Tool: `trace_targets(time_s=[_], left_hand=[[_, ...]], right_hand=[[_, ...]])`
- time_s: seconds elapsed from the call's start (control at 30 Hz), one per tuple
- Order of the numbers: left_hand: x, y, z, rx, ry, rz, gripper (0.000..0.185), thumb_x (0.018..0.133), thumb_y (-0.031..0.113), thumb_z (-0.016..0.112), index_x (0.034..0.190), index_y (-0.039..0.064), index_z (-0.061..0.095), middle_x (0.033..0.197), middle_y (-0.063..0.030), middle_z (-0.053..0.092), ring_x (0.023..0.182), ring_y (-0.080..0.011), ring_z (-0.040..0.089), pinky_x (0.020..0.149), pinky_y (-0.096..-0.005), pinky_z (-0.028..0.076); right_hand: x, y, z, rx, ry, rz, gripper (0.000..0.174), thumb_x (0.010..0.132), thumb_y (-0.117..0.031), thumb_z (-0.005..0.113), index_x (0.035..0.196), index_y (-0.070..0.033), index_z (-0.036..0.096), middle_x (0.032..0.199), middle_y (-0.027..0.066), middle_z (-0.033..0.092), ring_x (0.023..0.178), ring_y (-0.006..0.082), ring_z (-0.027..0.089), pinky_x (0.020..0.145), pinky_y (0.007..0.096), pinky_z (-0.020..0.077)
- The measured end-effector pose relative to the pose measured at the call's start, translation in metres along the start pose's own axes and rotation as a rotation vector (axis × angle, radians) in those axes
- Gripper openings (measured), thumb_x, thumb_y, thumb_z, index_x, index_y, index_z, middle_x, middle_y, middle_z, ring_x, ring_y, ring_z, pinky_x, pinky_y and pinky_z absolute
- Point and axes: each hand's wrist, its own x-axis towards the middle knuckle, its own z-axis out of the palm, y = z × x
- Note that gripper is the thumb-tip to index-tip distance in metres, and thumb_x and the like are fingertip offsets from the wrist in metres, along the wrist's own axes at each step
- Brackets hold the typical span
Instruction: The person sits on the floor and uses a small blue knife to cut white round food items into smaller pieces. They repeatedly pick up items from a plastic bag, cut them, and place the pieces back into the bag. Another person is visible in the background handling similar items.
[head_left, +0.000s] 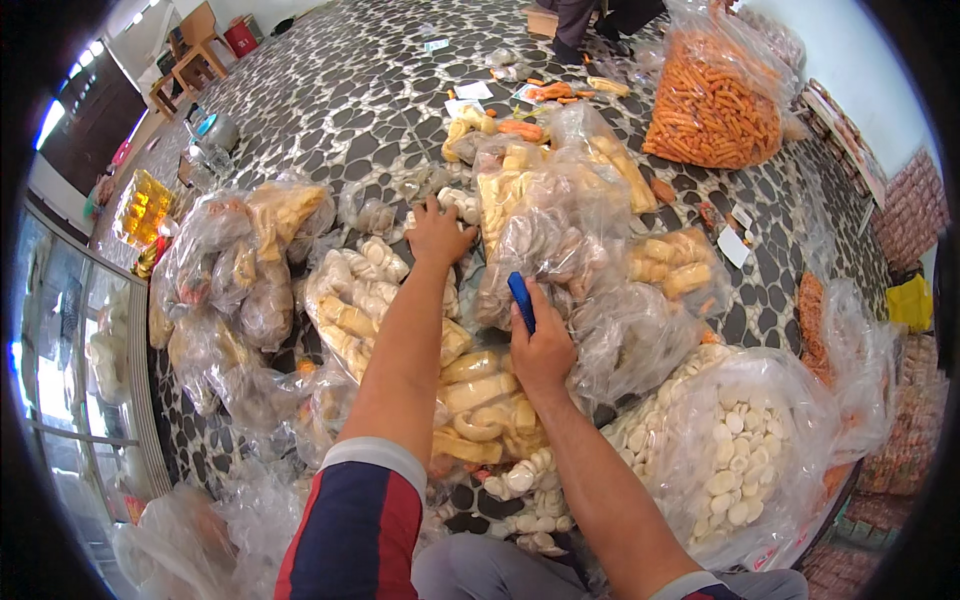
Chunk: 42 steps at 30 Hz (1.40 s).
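My left hand (439, 231) is palm down with fingers spread over small clear packs of white round crackers (459, 202); what lies under the palm is hidden. My right hand (543, 341) is closed around a narrow blue hand tool (522, 301), whose exact kind I cannot tell. It hovers beside a large clear plastic bag (544, 232) holding smaller bagged snacks. Below my forearms lie a bag of pale yellow snack rolls (480, 401) and a bag of white cracker packs (360, 277).
A large bag of orange snack sticks (712, 105) stands at the back right, near a person's legs (574, 30). Loose white discs fill an open bag (739, 465) at front right. More bagged snacks (225, 277) are heaped left, beside a glass cabinet (82, 360).
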Motion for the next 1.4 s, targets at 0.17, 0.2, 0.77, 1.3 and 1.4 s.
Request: trace_targets(time_s=[0.17,0.2,0.77,1.3,1.4], left_hand=[[-0.004,-0.001,0.006,-0.088,0.111,0.131,0.078,0.082,0.060,0.076,0.150,0.029,0.053,0.168,-0.0123,0.032,0.142,-0.0362,0.047,0.099,-0.0532,0.057],[-0.001,0.000,0.003,-0.083,0.099,0.158,0.079,0.081,0.060,0.077,0.150,0.030,0.053,0.168,-0.0131,0.033,0.141,-0.0387,0.049,0.099,-0.0532,0.057],[-0.050,-0.021,-0.014,-0.192,-0.047,0.023,0.045,0.086,0.021,0.075,0.130,0.026,0.068,0.150,-0.0124,0.050,0.138,-0.0447,0.048,0.107,-0.0508,0.053],[-0.298,0.005,-0.125,-0.904,-0.042,0.403,0.044,0.077,0.031,0.087,0.112,0.007,0.075,0.131,-0.0210,0.065,0.120,-0.0379,0.062,0.102,-0.0454,0.051],[-0.360,0.015,-0.144,-0.781,-0.097,0.466,0.073,0.075,0.046,0.090,0.135,0.012,0.066,0.157,-0.0257,0.044,0.142,-0.0461,0.046,0.112,-0.0500,0.046]], right_hand=[[-0.008,0.001,0.003,-0.024,-0.002,-0.021,0.051,0.100,-0.030,0.069,0.149,-0.025,0.059,0.098,0.0115,0.069,0.085,0.0362,0.071,0.074,0.0471,0.0570],[-0.010,0.001,0.004,-0.031,0.009,-0.034,0.051,0.100,-0.030,0.069,0.149,-0.025,0.059,0.097,0.0117,0.068,0.084,0.0363,0.071,0.074,0.0471,0.0569],[-0.014,0.017,0.003,0.056,-0.015,-0.092,0.052,0.099,-0.024,0.071,0.150,-0.020,0.059,0.093,0.0142,0.066,0.081,0.0362,0.069,0.073,0.0455,0.0560],[0.017,-0.019,-0.061,0.522,-0.160,0.430,0.041,0.098,-0.041,0.071,0.093,0.000,0.069,0.082,0.0140,0.071,0.078,0.0271,0.066,0.074,0.0424,0.0496],[0.003,-0.026,-0.068,0.509,-0.172,0.400,0.040,0.097,-0.041,0.071,0.098,-0.001,0.073,0.080,0.0130,0.070,0.079,0.0266,0.067,0.077,0.0410,0.0511]])
